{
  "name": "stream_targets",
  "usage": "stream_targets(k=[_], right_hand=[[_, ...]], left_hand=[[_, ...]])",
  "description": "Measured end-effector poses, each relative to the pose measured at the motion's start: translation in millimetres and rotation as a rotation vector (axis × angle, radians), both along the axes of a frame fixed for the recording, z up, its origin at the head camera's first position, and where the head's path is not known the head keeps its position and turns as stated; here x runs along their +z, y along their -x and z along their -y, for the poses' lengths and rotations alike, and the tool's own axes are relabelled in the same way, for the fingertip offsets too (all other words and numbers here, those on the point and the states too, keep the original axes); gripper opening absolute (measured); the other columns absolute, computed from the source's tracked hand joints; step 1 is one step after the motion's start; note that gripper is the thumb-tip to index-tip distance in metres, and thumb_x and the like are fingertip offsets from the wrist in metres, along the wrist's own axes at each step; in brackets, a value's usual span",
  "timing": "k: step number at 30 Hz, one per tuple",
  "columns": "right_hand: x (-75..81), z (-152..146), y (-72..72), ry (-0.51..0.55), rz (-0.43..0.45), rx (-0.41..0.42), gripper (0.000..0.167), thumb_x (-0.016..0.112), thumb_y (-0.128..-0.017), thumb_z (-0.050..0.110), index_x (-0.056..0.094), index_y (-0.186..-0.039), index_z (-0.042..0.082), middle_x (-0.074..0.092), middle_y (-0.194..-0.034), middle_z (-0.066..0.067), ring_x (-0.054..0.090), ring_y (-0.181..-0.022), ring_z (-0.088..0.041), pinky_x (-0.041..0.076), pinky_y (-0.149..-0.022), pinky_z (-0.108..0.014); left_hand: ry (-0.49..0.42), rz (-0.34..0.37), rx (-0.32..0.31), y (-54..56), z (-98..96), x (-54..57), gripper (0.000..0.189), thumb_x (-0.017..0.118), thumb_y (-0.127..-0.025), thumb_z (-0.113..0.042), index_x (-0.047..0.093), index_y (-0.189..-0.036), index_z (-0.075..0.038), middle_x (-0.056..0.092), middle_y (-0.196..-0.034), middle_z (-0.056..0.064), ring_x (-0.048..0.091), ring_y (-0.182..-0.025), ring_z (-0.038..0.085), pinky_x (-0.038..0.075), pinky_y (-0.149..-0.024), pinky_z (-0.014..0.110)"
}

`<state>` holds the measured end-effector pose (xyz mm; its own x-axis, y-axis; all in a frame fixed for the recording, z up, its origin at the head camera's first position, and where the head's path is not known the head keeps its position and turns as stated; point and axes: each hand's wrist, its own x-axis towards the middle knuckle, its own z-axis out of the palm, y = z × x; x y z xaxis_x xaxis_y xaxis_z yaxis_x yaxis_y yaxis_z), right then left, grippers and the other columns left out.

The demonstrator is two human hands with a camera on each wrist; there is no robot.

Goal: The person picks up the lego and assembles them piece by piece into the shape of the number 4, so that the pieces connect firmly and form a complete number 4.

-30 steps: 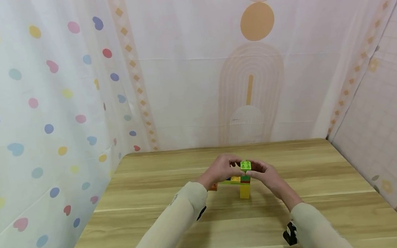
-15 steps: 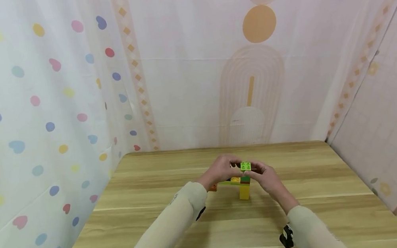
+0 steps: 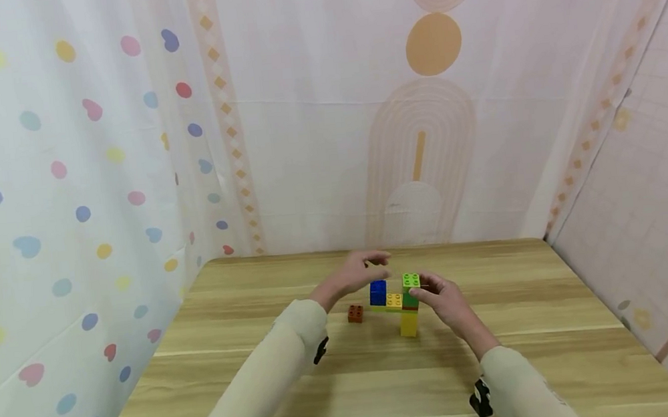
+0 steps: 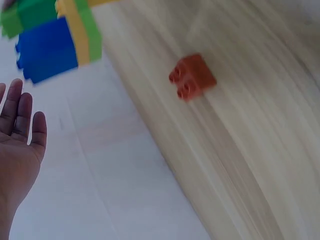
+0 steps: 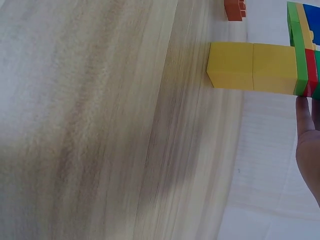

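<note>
A tower of toy building bricks (image 3: 408, 323) stands on the table, with yellow bricks (image 5: 252, 66) at its base. Flat lime, red and yellow layers lie above these and jut out to the left. A blue brick (image 3: 378, 293) sits on the jutting end, and a lime brick (image 3: 411, 280) tops a green one on the right. My right hand (image 3: 448, 301) holds the tower's upper right side, thumb in front and fingers behind. My left hand (image 3: 357, 272) is empty, fingers extended, up and left of the blue brick; the left wrist view shows its fingers (image 4: 22, 112) apart from the bricks.
A loose reddish-brown brick (image 3: 355, 314) lies on the wooden table (image 3: 303, 386) left of the tower. A patterned curtain (image 3: 318, 170) hangs behind the table's far edge, and a dotted one (image 3: 73, 260) along the left.
My left hand has let go of the bricks and moved left and slightly up, uncovering the blue brick and the loose brown one. My right hand stays at the tower.
</note>
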<state>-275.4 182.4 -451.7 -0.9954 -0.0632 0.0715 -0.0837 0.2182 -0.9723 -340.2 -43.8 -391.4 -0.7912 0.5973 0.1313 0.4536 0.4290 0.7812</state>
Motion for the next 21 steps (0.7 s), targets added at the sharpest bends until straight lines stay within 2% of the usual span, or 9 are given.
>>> stream_targets(k=[4,10,16,21], right_hand=[[0.6,1.3,0.0,0.011,0.005,0.005,0.052,0.066,-0.098,0.023,0.051,-0.142,0.002,0.059,-0.128,-0.016,0.054,-0.119,-0.028,0.042,-0.104,-0.047],[0.0,-0.4,-0.3,0.004,0.023,0.016,0.054,0.066,-0.097,0.026,0.050,-0.143,0.003,0.059,-0.127,-0.015,0.054,-0.116,-0.026,0.042,-0.104,-0.045],[0.7,-4.7,-0.4,-0.005,0.014,0.041,0.056,0.067,-0.097,0.029,0.050,-0.143,0.002,0.059,-0.127,-0.015,0.055,-0.114,-0.025,0.042,-0.104,-0.045],[-0.1,-8.7,0.1,0.006,0.023,0.082,0.059,0.065,-0.098,0.026,0.045,-0.146,0.001,0.057,-0.132,-0.017,0.054,-0.120,-0.026,0.041,-0.105,-0.046]], left_hand=[[-0.069,0.002,0.047,8.6,17.4,2.4,0.045,0.062,-0.097,-0.028,0.059,-0.136,-0.006,0.063,-0.120,0.008,0.055,-0.112,0.023,0.044,-0.098,0.043],[-0.064,0.023,0.119,13.1,39.6,-2.6,0.043,0.063,-0.098,-0.029,0.060,-0.136,-0.008,0.064,-0.120,0.005,0.057,-0.111,0.022,0.047,-0.094,0.043],[-0.024,0.035,0.186,12.5,53.2,-16.8,0.042,0.064,-0.098,-0.029,0.062,-0.135,-0.009,0.064,-0.120,0.002,0.057,-0.113,0.021,0.047,-0.095,0.044],[0.005,0.046,0.204,11.2,59.7,-30.1,0.041,0.064,-0.098,-0.032,0.063,-0.134,-0.012,0.065,-0.119,0.001,0.057,-0.114,0.021,0.047,-0.095,0.045]])
